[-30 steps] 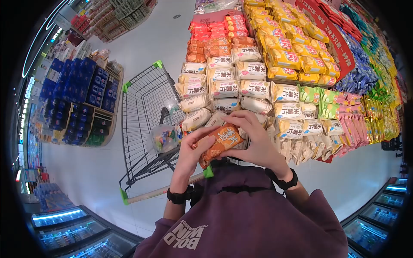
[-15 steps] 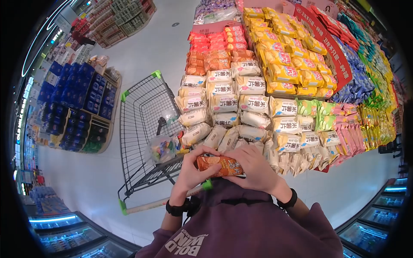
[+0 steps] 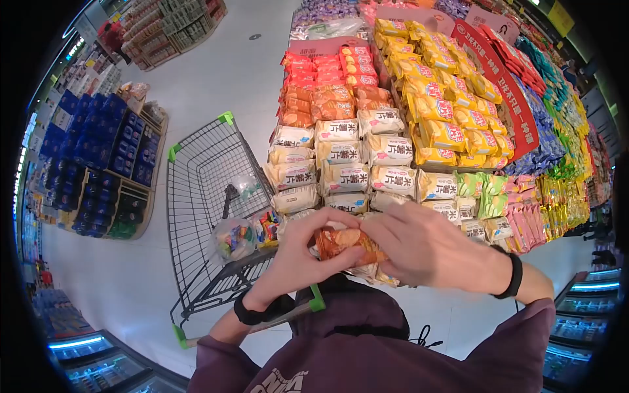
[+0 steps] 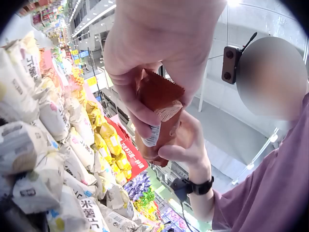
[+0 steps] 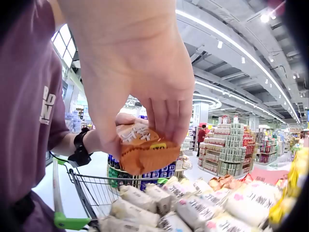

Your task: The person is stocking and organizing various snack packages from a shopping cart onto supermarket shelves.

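Observation:
An orange-brown snack packet (image 3: 341, 245) is held between both hands in front of the body. My left hand (image 3: 304, 252) grips its left end, thumb across the front. Curled round its right end is my right hand (image 3: 426, 245), which hides part of the print. From the left wrist view the packet (image 4: 163, 104) shows a crimped edge and a barcode label beside the left fingers. In the right wrist view the packet (image 5: 145, 152) has white lettering, with the right thumb and fingers on either side. White snack packets (image 3: 346, 177) lie in rows just beyond the hands.
A wire shopping cart (image 3: 208, 157) with green corners stands to the left, holding a clear bag of colourful items (image 3: 234, 239). Yellow packets (image 3: 439, 108) and red packets (image 3: 318, 69) fill the display. Blue stacked goods (image 3: 92, 131) stand further left; a freezer (image 3: 85, 360) is at lower left.
The packet has moved from a tilted hold to a lower, flatter one, then slightly right. The right forearm has swung outward, and the right hand covers more of the packet's right end.

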### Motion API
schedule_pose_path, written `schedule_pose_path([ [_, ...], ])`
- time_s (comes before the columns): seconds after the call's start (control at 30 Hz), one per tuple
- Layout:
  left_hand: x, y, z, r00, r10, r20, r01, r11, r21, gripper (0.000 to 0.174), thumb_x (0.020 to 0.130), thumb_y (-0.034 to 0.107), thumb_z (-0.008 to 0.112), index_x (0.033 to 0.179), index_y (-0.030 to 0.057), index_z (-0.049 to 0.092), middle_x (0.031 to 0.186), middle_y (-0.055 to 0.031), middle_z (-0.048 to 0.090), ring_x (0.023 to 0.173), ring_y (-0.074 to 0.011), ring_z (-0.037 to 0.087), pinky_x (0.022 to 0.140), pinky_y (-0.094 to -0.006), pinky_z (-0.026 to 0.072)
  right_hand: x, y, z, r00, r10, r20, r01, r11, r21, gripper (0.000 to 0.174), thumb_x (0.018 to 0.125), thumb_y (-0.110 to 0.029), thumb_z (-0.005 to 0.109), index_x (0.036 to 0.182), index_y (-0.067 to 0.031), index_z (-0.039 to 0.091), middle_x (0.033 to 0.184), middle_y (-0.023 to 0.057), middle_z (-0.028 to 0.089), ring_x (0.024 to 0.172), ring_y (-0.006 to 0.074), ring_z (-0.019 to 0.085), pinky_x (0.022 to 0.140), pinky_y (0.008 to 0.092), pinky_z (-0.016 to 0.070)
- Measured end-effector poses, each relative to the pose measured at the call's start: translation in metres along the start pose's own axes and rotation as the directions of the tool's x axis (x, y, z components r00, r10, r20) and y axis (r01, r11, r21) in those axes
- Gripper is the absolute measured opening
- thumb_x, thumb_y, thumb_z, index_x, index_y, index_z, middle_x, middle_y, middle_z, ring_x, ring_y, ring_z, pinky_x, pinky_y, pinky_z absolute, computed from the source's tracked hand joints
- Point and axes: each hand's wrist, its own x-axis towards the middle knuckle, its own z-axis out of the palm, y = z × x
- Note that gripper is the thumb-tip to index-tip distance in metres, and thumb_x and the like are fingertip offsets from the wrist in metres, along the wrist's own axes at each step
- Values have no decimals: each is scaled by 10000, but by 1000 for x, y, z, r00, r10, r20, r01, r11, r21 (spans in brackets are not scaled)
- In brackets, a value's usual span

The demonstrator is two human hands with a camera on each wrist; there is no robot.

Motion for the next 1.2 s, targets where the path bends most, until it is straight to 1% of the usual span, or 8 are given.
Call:
schedule_pose_path([
  [0.23, 97, -29, -68, 962, 0, -274, -9, 999, -33, 529, 924, 153, 696, 1358, 13, 427, 1193, -118, 623, 976, -106, 619, 810, -253, 507, 124, 132, -37, 999, -50, -4, 45, 915, -401, 384, 691, -39, 728, 1000, 19, 507, 896, 186, 644, 866, 382, 651, 698, 473, 519],
  [0.4, 168, -54, -109, 967, -8, -256, 37, 994, 107, 509, 953, 229, 645, 1342, -40, 459, 1274, -170, 594, 1081, -181, 608, 918, -307, 499, 203, 279, -33, 963, 214, 160, -77, 795, -601, 492, 680, -76, 785, 1085, -24, 511, 964, 177, 633, 939, 386, 635, 759, 470, 525],
  [0.57, 256, -91, -122, 977, -107, -186, 159, 943, 292, 497, 945, 297, 618, 1272, -68, 534, 1194, -168, 630, 1049, -200, 614, 911, -304, 496, 219, 337, -9, 853, 503, 140, -309, 703, -641, 433, 584, -8, 798, 997, -10, 668, 1080, 150, 692, 1037, 335, 674, 747, 438, 582],
  [0.8, 347, -131, -97, 878, -474, -60, 472, 880, -44, 378, 959, 210, 602, 1223, -59, 571, 1049, -110, 631, 877, -127, 625, 774, -234, 513, 221, 341, 16, 861, 482, 162, -332, 774, -539, 325, 695, -87, 749, 1011, -36, 691, 1075, 161, 696, 1004, 330, 684, 798, 421, 571],
  [0.97, 386, -166, -74, 911, -407, 68, 386, 898, 211, 222, 915, 103, 617, 1055, -66, 647, 874, -77, 676, 748, -125, 607, 644, -251, 470, 213, 334, 24, 875, 476, 84, -314, 693, -649, 449, 590, -152, 838, 999, -63, 675, 1014, 136, 697, 990, 309, 681, 759, 424, 562],
  [1.07, 396, -178, -66, 931, -366, 17, 333, 866, 373, 201, 841, 71, 701, 999, -50, 668, 958, -111, 718, 803, -137, 640, 664, -268, 486, 233, 338, 7, 784, 568, 251, -268, 674, -689, 528, 554, -260, 894, 1008, -82, 691, 941, 104, 722, 850, 286, 708, 701, 384, 568],
  [1.1, 391, -173, -64, 937, -348, -23, 323, 842, 432, 207, 829, 79, 720, 988, -44, 673, 954, -110, 718, 816, -140, 648, 673, -269, 495, 244, 344, 4, 620, 707, 339, -449, 674, -586, 518, 570, -274, 898, 1007, -78, 700, 947, 111, 728, 851, 282, 718, 686, 376, 571],
  [1.2, 387, -155, -62, 944, -315, -98, 319, 792, 521, 231, 793, 109, 774, 958, -26, 685, 940, -106, 719, 852, -150, 670, 700, -280, 520, 239, 355, 9, 714, 648, 265, -342, 653, -676, 477, 583, -214, 911, 987, -64, 706, 953, 123, 727, 877, 291, 717, 701, 391, 580],
])
